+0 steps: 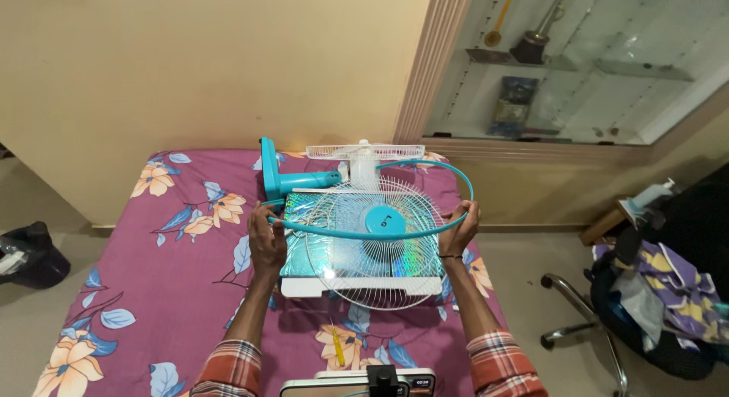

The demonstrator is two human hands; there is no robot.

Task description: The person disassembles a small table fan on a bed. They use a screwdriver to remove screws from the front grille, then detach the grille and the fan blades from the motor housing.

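Purple floral bedsheet (175, 275) covers the bed. Left hand (266, 241) and right hand (461, 226) each grip opposite sides of a teal ring (357, 234), held just above a white wire grille (372, 249). Grille rests on a holographic board (304, 215); fan base (285, 177) lies behind. Yellow screwdriver (336, 344) lies nearer.
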